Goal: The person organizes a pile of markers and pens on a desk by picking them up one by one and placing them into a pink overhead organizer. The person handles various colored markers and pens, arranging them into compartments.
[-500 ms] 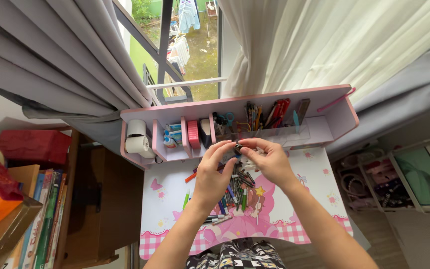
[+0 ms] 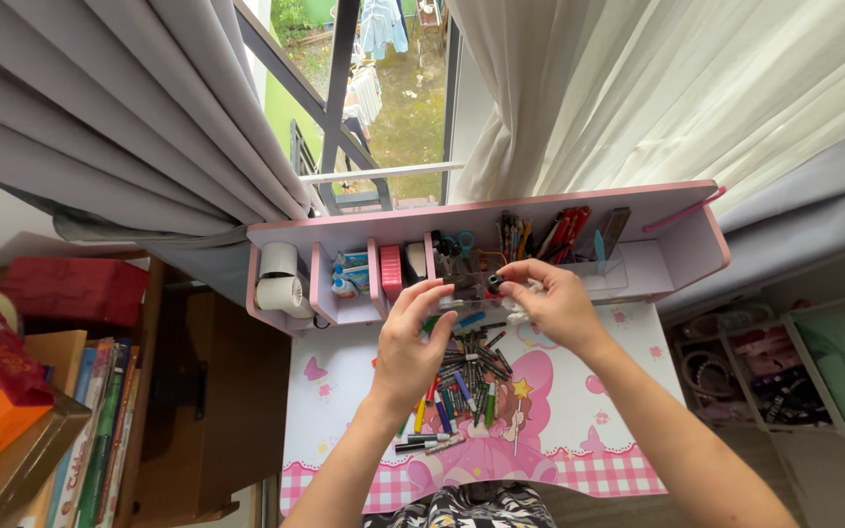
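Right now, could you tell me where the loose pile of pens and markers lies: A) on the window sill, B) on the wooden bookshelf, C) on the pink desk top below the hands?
C: the pile of pens and markers lies on the pink desk top, just below both hands.

Single head-worn camera, looking steeply down from above the seated person, facing the window (image 2: 383, 88), close over the pink desk (image 2: 344, 391), both forearms entering from the bottom edge.
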